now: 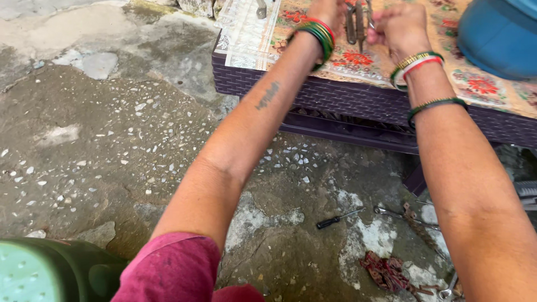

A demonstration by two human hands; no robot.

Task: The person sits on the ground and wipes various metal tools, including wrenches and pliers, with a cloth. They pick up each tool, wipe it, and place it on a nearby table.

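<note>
Both my arms reach forward over a low purple wicker table (358,103) covered with a floral cloth (358,59). My left hand (327,10), with green and red bangles at the wrist, and my right hand (400,25), also with bangles, close around dark rusty metal tools (358,22) at the top edge of the view. The tools look like pliers or tongs with long handles. The fingertips and tool heads are cut off by the frame.
A large blue round container (500,33) sits on the table at the right. On the rough concrete floor lie a black-handled screwdriver (338,218), spanners (391,212), a rusty chain (419,229) and a reddish rag (386,271). A green plastic stool (50,271) stands at bottom left.
</note>
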